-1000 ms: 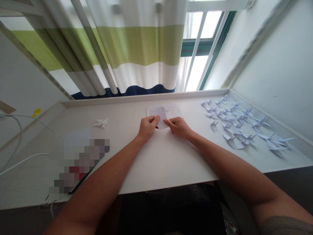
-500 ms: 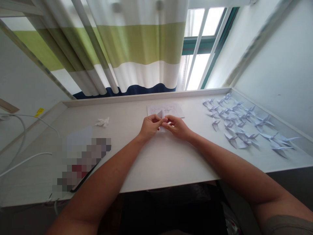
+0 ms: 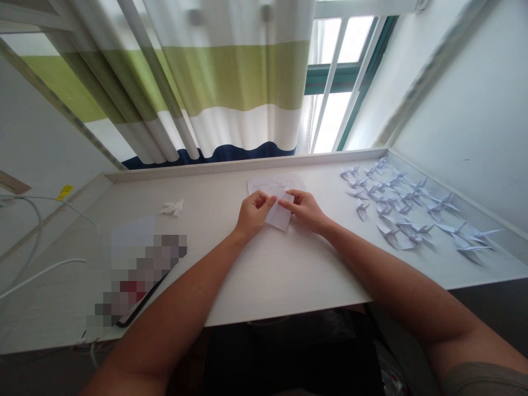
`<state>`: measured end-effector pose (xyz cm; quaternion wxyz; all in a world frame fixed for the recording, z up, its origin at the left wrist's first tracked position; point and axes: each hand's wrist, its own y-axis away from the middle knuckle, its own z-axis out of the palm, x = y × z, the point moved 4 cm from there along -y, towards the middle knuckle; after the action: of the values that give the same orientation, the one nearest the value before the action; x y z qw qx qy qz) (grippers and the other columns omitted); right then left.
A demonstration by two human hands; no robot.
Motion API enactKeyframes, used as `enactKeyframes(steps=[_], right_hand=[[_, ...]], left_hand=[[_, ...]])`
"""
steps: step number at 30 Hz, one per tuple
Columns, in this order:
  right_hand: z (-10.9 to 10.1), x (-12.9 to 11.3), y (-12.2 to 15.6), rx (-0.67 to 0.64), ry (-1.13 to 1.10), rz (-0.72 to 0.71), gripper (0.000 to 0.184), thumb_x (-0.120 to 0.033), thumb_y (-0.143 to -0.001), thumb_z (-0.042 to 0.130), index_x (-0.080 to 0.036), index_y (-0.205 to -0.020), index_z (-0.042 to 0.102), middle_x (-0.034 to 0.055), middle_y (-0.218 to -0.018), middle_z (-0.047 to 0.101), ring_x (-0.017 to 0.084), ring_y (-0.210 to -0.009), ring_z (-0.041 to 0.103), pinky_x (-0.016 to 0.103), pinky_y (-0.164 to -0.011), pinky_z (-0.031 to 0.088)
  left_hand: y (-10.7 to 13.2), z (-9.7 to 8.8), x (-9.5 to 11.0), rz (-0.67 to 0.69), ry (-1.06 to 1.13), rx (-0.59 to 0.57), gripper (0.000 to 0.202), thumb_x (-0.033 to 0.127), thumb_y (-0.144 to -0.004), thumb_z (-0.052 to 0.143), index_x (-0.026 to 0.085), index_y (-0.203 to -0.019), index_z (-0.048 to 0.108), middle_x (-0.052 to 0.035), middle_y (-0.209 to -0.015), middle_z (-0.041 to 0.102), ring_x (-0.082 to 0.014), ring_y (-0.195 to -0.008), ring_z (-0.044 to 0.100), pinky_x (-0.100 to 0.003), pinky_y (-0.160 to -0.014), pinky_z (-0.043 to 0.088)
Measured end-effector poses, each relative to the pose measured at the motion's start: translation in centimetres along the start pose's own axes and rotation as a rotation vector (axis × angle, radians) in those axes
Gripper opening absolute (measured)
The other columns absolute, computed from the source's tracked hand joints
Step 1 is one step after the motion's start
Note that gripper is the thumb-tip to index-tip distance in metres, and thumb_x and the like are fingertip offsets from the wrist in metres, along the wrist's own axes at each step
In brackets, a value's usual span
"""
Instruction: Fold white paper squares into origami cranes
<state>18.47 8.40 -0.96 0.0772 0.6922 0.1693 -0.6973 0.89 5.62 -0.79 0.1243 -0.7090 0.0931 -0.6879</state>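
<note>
Over the middle of the desk, both hands grip one small piece of white paper (image 3: 280, 216). My left hand (image 3: 254, 212) pinches its left side between thumb and fingers. On the other side, my right hand (image 3: 305, 210) pinches the right edge, thumb on the near face. The paper looks flat, its lower part hanging toward me; fine creases are too faint to make out. Just behind the hands lies a printed sheet (image 3: 264, 182), partly covered by them.
Several folded paper cranes (image 3: 388, 210) are spread on the right of the white desk (image 3: 247, 280). At left are a crumpled white scrap (image 3: 172, 208), a pale sheet (image 3: 132, 234), a blurred-out device (image 3: 144, 280) and white cables (image 3: 45, 275). A curtain (image 3: 231, 77) hangs behind.
The paper, earlier a small pointed shape standing up between the fingertips, now shows as a wider flat piece tilted downward. My hands have moved slightly apart.
</note>
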Motion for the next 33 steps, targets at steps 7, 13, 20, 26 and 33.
enactKeyframes(steps=[7,13,20,26,33], right_hand=[[0.3,0.4,-0.2,-0.062,-0.056,0.074,0.035,-0.047,-0.074,0.088,-0.017,-0.084,0.074,0.005,-0.088,0.076,0.016,-0.08,0.069,0.032,-0.076,0.061],[-0.1,0.6,-0.3,0.003,-0.01,0.05,0.026,-0.039,-0.073,0.083,-0.018,-0.075,0.067,0.001,-0.077,0.07,0.014,-0.071,0.063,0.029,-0.066,0.058],[-0.6,0.7,-0.4,-0.031,-0.037,0.026,0.041,-0.051,-0.077,0.083,-0.018,-0.099,0.072,0.0032,-0.08,0.076,0.019,-0.073,0.069,0.03,-0.064,0.056],[-0.9,0.6,-0.7,-0.008,-0.16,0.015,0.041,-0.049,-0.074,0.087,-0.019,-0.1,0.075,0.002,-0.081,0.076,0.018,-0.07,0.07,0.036,-0.07,0.062],[-1.1,0.2,-0.8,-0.018,-0.302,0.143,0.029,-0.047,-0.086,0.072,-0.019,-0.082,0.073,0.0095,-0.088,0.075,0.025,-0.083,0.075,0.047,-0.083,0.068]], left_hand=[[-1.0,-1.8,-1.5,-0.102,0.09,0.214,0.059,0.076,-0.079,0.077,0.024,-0.084,0.05,0.0052,-0.063,0.059,-0.0109,-0.053,0.049,-0.023,-0.052,0.038],[-0.8,-0.8,-1.9,-0.197,0.198,0.052,0.057,0.065,-0.073,0.088,0.02,-0.096,0.062,-0.002,-0.08,0.074,-0.0168,-0.073,0.069,-0.027,-0.069,0.054],[-0.2,-0.4,-1.5,-0.207,0.206,-0.07,0.057,0.06,-0.066,0.095,0.015,-0.094,0.076,-0.0073,-0.085,0.08,-0.0241,-0.083,0.077,-0.037,-0.081,0.062],[-0.5,-1.0,-1.3,-0.298,0.179,-0.037,0.05,0.044,-0.072,0.093,0.014,-0.109,0.075,-0.006,-0.082,0.078,-0.0223,-0.066,0.077,-0.033,-0.061,0.063],[-0.3,-1.3,-0.3,-0.244,0.262,-0.061,0.034,0.043,-0.084,0.069,0.011,-0.092,0.079,-0.0119,-0.091,0.079,-0.0222,-0.077,0.078,-0.034,-0.068,0.064]])
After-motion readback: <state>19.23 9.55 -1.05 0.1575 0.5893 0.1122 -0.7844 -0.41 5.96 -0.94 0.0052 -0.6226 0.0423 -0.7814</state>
